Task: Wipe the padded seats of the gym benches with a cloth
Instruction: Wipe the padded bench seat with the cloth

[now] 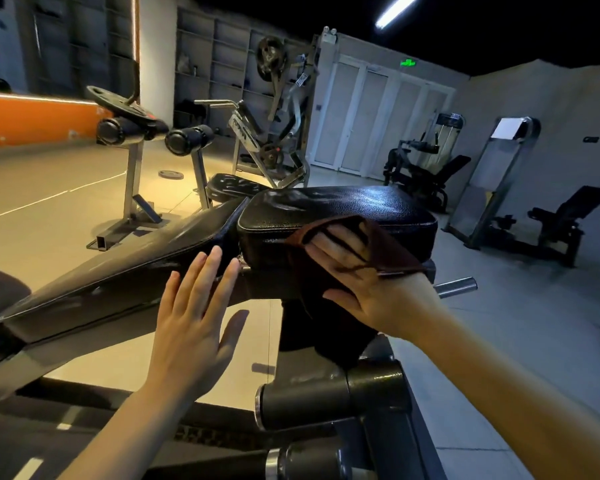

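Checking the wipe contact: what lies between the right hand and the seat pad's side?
The dark red cloth: the head view shows the right hand pressing it against the seat pad.

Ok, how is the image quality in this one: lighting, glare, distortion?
Head view: dim room with warm light on the left floor; sheen on the seat pad under the ceiling tube light; wide-angle bending at the edges; both hands, left hand and right hand, reasonably sharp.

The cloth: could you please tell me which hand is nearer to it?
Right. The right hand presses the cloth against the seat pad; the left hand hovers apart, beside the backrest.
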A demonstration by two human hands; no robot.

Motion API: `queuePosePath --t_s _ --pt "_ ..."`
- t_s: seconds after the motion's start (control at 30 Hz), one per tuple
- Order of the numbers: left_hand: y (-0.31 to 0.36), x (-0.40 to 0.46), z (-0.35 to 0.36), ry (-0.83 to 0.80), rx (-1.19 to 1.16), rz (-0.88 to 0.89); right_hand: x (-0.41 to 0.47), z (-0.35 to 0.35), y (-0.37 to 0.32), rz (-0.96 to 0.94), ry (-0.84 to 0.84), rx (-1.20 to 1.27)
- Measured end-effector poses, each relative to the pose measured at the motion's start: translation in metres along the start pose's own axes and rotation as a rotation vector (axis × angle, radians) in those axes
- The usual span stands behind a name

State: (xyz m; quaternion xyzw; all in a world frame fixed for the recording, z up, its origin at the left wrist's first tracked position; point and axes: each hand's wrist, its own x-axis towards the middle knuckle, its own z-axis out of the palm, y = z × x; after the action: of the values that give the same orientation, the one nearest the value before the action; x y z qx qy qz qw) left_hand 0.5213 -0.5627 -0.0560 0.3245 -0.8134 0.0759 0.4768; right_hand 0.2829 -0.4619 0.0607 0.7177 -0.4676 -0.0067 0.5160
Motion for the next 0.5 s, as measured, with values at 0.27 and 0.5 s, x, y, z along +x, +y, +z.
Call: queuePosePath --t_s 0.27,0.5 --pt "0.004 -0.003 0.007 -0.056 -0.003 0.059 -0.067 -0.010 0.025 0.148 0.011 -0.055" --pt "0.003 -0.005 0.012 -0.184 0.023 0.081 0.019 0.002 -0.001 0.099 0.006 -0.034"
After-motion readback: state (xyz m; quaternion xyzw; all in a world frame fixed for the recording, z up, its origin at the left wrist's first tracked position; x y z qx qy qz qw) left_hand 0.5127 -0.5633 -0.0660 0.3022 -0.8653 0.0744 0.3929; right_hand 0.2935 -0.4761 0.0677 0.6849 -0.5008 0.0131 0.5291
